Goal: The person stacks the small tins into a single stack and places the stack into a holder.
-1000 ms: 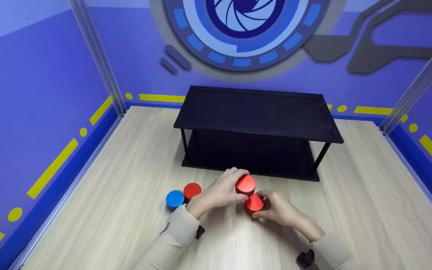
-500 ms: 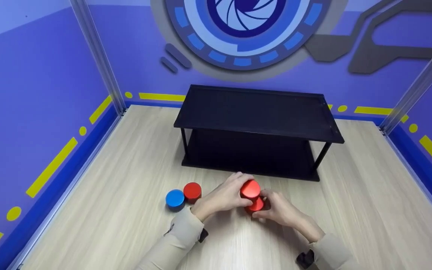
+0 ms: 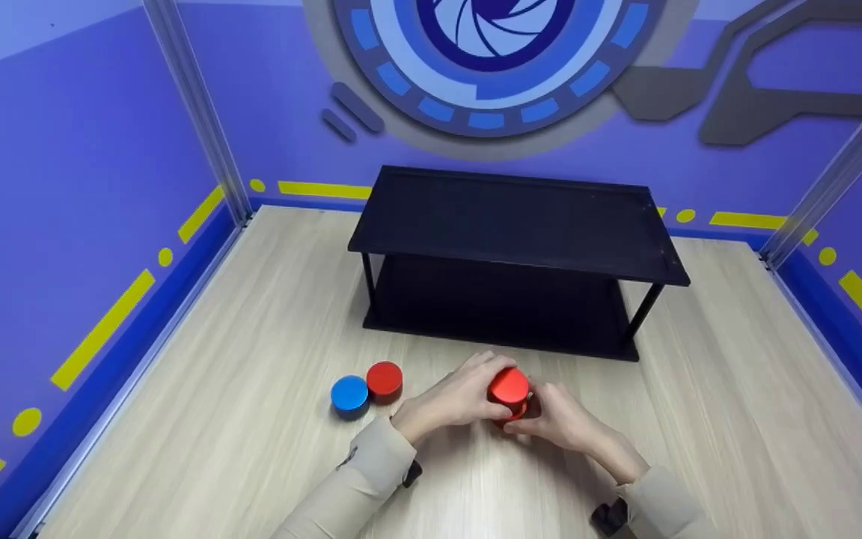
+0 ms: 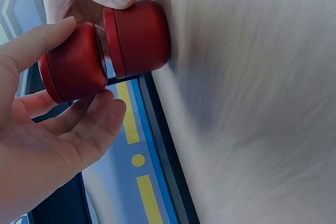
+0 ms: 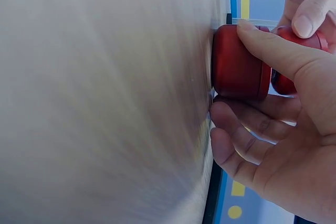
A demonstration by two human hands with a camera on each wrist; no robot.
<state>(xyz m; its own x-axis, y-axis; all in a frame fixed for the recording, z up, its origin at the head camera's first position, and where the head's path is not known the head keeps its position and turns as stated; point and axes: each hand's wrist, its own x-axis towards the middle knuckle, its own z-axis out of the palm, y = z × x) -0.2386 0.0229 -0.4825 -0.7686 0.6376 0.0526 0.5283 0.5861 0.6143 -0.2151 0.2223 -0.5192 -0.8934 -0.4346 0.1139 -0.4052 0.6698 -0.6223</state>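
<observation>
Head view: holding upper red tin (image 3: 509, 384) almost directly over lower red tin (image 4: 139, 38), at 6 o'clock from black shelf (image 3: 506, 217). With left hand (image 3: 461, 395), coming in from 9 o'clock, pinching upper red tin between thumb and fingers. With right hand (image 3: 566, 423), reaching in from 4 o'clock, pinching lower red tin between thumb and fingers, apparently standing on table (image 3: 236, 419); holding outer two fingers curled clear of it.

Change over last second: shifting upper red tin toward 4 to 5 o'clock, now covering most of lower red tin from above. Keeping right hand nearly in place. Leaving spare red tin (image 3: 384, 380) and blue tin (image 3: 349, 395) unmoved at 9 o'clock, blue at 8 o'clock from its red neighbour.

Meaning, as judged: nearing line-up of one tin above the other, not yet seating it. From both wrist views, seeing upper red tin slightly tilted against lower one, with a narrow wedge-shaped gap; not managing to tell whether edges are touching.
</observation>
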